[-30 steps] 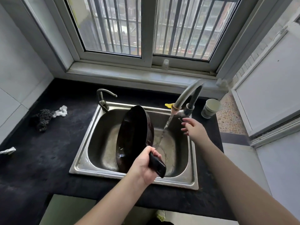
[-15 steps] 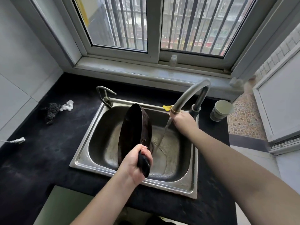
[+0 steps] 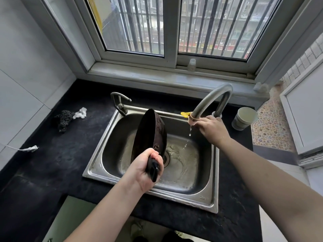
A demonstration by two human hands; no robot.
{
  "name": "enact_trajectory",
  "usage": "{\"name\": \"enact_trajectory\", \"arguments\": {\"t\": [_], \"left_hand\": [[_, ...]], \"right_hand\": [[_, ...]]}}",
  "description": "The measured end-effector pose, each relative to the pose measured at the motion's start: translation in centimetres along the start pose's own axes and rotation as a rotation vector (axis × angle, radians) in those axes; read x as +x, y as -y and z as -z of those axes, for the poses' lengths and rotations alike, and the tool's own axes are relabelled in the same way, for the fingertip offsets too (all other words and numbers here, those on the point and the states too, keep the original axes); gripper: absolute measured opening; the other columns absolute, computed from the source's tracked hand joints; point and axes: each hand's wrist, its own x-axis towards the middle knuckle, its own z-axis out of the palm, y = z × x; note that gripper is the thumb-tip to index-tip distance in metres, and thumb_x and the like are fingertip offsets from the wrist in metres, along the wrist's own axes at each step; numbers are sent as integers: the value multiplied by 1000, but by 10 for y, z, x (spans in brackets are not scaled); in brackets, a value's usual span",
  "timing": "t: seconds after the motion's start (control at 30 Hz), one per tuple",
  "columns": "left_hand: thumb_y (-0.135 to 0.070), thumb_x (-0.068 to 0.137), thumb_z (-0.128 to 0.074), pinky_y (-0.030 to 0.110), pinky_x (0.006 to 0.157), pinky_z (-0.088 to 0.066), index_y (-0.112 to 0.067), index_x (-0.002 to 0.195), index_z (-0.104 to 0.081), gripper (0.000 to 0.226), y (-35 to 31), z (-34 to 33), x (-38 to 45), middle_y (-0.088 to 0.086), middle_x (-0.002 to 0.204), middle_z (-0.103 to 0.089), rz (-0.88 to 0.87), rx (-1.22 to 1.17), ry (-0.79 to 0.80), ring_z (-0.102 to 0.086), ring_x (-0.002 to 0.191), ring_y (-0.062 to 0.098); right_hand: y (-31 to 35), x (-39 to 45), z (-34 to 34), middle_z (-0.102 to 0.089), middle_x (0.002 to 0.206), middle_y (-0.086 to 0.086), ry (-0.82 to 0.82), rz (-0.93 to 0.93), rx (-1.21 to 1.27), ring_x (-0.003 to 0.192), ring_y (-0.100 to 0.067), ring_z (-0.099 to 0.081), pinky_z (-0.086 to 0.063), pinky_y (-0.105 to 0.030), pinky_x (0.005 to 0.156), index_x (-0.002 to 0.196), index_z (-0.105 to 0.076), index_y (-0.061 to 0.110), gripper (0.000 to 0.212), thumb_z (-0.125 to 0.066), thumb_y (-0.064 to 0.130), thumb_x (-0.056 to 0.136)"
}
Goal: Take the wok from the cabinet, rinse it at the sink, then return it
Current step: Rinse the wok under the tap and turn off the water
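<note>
Head cam: left hand [image 3: 143,169] gripping black handle [image 3: 153,169], fingers wrapped tight, holding wok [image 3: 150,133] tipped on edge over sink [image 3: 214,173]. Right hand [image 3: 212,127] reaching to base of tap [image 3: 212,98], grip hard to tell. Water just dripping from spout. Cup [image 3: 244,118] sitting on counter [image 3: 52,165] right of tap.

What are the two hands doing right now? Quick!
Left hand: grips the wok by its handle, tilted on edge over the sink.
Right hand: at the base of the tap; its fingers are hidden, so its grip cannot be told.
</note>
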Motion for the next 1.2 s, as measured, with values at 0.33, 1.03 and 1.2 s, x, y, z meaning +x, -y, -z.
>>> {"name": "enact_trajectory", "arguments": {"t": [0.33, 1.03, 1.2], "left_hand": [[-5, 90, -48, 16, 32, -44, -9, 68, -43, 23, -4, 6, -24, -3, 45, -44, -67, 126, -37, -46, 30, 5], [-8, 78, -49, 18, 52, -37, -15, 38, -48, 40, 30, 78, -34, -1, 51, -46, -251, 859, -221, -44, 38, 11], [-17, 70, -55, 18, 48, -35, -11, 56, -57, 15, 33, 94, -41, 3, 45, -47, -371, 1223, -213, -44, 41, 16]], "right_hand": [[84, -79, 18, -51, 138, -5, 18, -436, 457, 132, -24, -44, -32, -40, 113, 131, -56, 17, 42, -61, 28, 91], [267, -182, 134, -72, 74, -16, 830, -733, 1695, 55, -20, -68, -51, -25, 50, 87, -62, 5, 55, -41, 56, 96], [287, -192, 131, -69, 75, -18, 781, -962, 1849, 60, -22, -67, -57, -28, 54, 92, -65, -1, 60, -44, 55, 95]]}}
